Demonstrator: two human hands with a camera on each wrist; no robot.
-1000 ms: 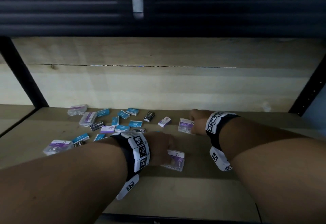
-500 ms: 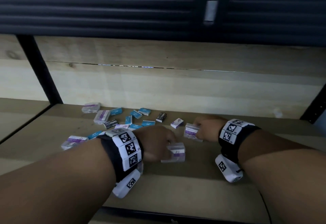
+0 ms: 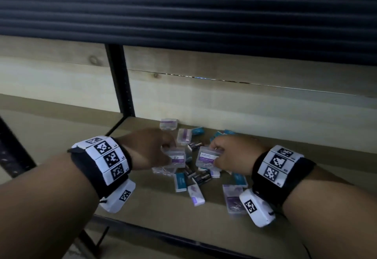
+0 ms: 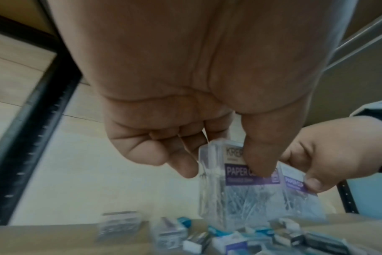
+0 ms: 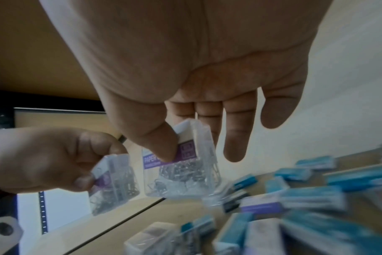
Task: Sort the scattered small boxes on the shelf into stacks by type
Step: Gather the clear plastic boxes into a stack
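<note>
I am holding a clear paper-clip box in each hand above the wooden shelf [image 3: 155, 207], over the scatter of small boxes lying toward its back edge. My left hand [image 3: 152, 149] is pinching its paper-clip box [image 3: 177, 157] with the thumb pressed on the purple label and the other fingers curled behind it; from the left wrist the words PAPER and part of a brand name are showing under my thumb, and loose metal clips are piling in the lower half of the case. My right hand [image 3: 234, 154] is gripping the second paper-clip box [image 3: 207, 157] the same way, thumb on the front label, index and middle fingers behind, while the ring and little fingers are hanging straight and touching nothing. The two boxes are hanging just beside each other, label sides facing me, and I cannot tell whether their edges are touching.

Below them the teal boxes [image 3: 181, 181], the small dark boxes [image 3: 202, 178] and a white box with a purple end [image 3: 196, 195] are lying mixed together on the shelf. Another clear paper-clip case [image 3: 232, 198] is lying flat nearer the front edge, partly under my right wrist band, and two more clear cases [image 3: 168, 123] are sitting close to the back wall
</note>
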